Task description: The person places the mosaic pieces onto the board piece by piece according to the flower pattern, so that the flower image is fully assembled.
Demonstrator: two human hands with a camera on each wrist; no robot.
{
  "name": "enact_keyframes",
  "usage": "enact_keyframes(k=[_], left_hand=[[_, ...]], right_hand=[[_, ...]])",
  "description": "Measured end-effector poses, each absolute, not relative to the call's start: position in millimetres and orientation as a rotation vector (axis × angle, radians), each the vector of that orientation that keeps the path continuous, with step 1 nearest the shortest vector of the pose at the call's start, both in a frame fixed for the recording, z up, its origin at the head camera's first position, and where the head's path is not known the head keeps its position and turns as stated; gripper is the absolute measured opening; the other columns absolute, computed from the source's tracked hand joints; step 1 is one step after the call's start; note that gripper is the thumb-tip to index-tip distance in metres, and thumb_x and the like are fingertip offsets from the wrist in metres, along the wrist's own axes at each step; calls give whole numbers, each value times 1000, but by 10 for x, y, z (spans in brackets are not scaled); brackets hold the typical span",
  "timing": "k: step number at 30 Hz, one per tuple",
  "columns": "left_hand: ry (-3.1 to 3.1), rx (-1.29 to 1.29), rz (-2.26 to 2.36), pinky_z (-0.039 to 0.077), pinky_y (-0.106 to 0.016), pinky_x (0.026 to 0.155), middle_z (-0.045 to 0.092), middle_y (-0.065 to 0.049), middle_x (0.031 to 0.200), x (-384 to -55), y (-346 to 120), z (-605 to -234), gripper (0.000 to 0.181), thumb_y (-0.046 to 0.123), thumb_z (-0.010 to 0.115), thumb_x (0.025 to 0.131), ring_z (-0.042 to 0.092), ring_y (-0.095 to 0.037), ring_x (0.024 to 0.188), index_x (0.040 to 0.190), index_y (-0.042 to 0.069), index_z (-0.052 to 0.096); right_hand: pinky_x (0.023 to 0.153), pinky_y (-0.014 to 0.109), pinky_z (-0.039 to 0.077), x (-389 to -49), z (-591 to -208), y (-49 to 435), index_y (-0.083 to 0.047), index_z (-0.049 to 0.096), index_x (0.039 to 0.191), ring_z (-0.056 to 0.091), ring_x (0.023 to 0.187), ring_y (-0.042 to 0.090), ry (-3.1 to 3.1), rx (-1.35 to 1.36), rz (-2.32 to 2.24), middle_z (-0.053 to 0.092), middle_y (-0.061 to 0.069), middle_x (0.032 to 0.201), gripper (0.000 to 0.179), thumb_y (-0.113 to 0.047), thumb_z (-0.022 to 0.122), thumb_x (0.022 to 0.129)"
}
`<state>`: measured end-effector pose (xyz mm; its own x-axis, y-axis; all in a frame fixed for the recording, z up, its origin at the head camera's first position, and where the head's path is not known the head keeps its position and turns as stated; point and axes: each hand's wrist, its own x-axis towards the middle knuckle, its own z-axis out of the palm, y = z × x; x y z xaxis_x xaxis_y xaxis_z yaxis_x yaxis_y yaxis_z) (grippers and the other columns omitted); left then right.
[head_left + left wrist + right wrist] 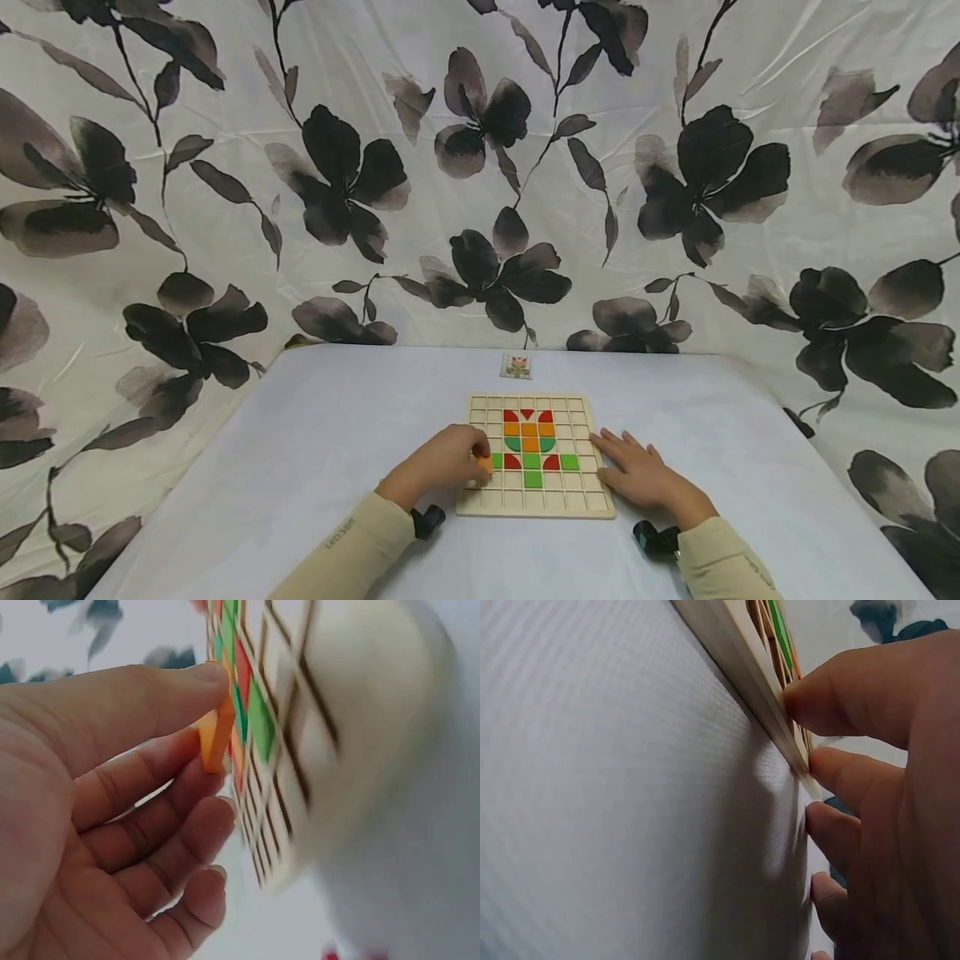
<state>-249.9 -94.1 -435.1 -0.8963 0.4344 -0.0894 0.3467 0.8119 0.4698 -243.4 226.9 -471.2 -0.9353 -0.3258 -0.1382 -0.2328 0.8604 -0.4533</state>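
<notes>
On the table lies a light wooden grid board (536,505) with a pattern of red, orange and green tiles set in its squares. My left hand (442,462) is over the board's left side and pinches an orange tile (214,739) between thumb and fingers. In the left wrist view the tile stands on edge close to the board's face; a green tile (261,724) sits in the grid beyond it. My right hand (643,477) rests at the board's right edge, fingers extended. In the right wrist view its thumb and forefinger touch the board's side (769,712).
A small card (516,366) printed with a similar coloured pattern lies behind the board. White cloth covers the table (337,408). A flower-printed curtain (480,192) hangs behind it. Each wrist wears a dark camera.
</notes>
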Motion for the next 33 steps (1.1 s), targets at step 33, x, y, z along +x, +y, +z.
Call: enact_keyframes(k=[33], left_hand=[[2959, 264, 508, 43, -28, 57, 58, 1, 72, -2362, -1499, -4220, 17, 24, 74, 84, 52, -14, 60, 80, 10, 65]], right_hand=[[110, 72, 7, -2450, -4714, 2274, -16, 36, 150, 15, 145, 48, 2828, -418, -645, 29, 15, 158, 57, -34, 50, 98]])
